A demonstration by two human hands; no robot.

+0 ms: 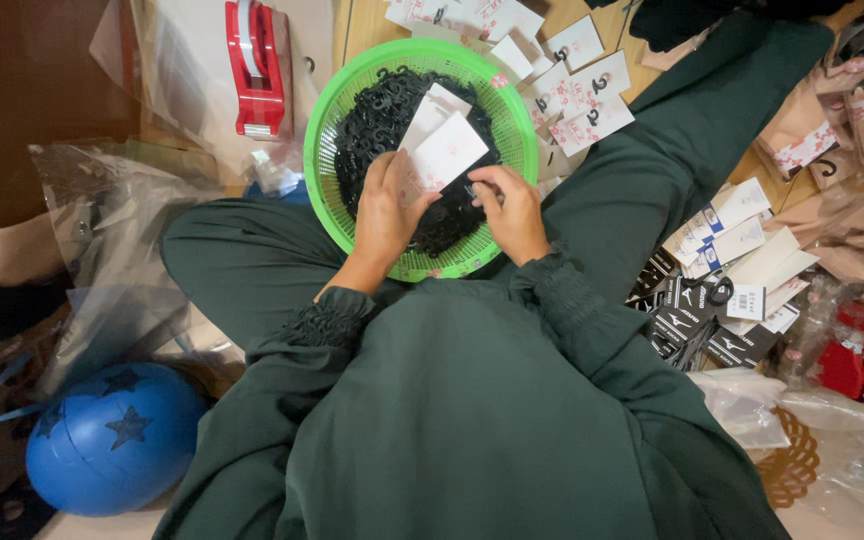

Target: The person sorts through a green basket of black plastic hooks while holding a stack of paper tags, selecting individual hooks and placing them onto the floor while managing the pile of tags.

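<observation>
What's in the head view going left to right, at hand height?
Clear plastic bags → left hand holding white cards → right hand, both over the green basket of black hooks → stack of card tags.

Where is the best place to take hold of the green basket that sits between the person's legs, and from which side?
Probably the green basket is best gripped at its bare rim on the far-left arc, coming from above and outside. The rim there is a raised, uncovered lip. The near side is blocked by the left hand and right hand, which hold white cards over the black hooks.
</observation>
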